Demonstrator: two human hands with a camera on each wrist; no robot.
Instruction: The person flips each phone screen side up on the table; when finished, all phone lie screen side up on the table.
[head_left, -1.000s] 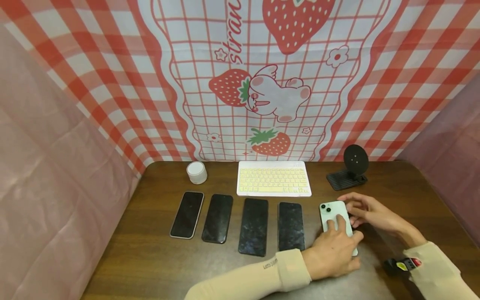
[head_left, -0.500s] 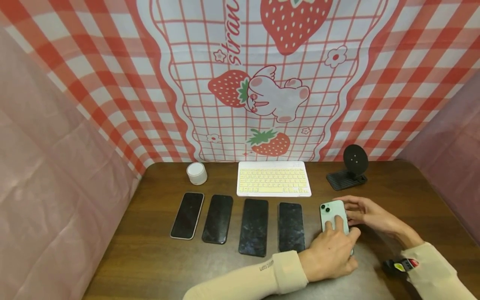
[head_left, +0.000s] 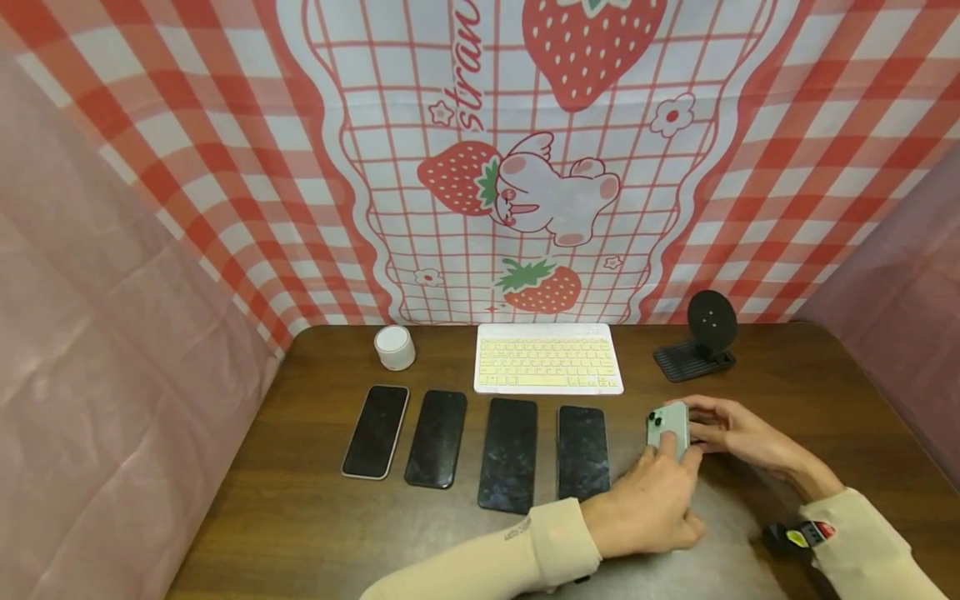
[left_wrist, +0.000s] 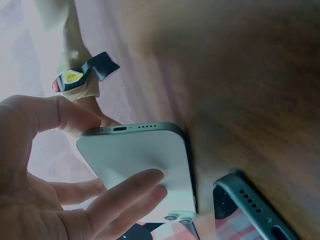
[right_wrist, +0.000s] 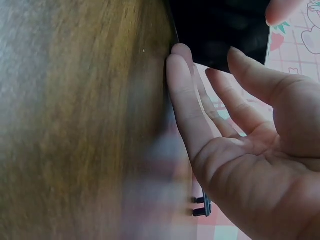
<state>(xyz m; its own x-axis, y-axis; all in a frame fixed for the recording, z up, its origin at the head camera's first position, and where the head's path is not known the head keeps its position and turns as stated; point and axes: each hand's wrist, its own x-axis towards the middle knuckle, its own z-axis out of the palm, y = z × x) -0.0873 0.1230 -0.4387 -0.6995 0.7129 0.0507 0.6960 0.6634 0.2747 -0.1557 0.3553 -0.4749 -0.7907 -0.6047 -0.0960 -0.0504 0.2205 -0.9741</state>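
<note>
The pale green phone [head_left: 670,425] is tilted up at the table's right, its twin-lens back visible in the head view and its dark screen [right_wrist: 220,30] in the right wrist view. My left hand [head_left: 647,504] holds it, with the thumb at the port end and fingertips across the back [left_wrist: 142,160]. At the phone's right edge, my right hand [head_left: 738,429] has its fingers loosely extended. In the right wrist view, its fingertips [right_wrist: 179,67] meet the phone's edge and the thumb lies close to the screen corner. Left of my left hand lies a dark-screened phone [head_left: 583,450].
Further left are a large black phone [head_left: 507,454], another black phone [head_left: 436,437] and a light-rimmed phone [head_left: 377,432]. Behind them stand a white cylinder [head_left: 394,347], a yellow-keyed keyboard [head_left: 547,360] and a black folding stand [head_left: 708,333]. A checked cloth [head_left: 247,167] hangs at the back.
The pale green phone has gone from nearly flat to tilted up, shifting slightly left at its near end. My left hand has moved a little left with it; my right hand stays beside it.
</note>
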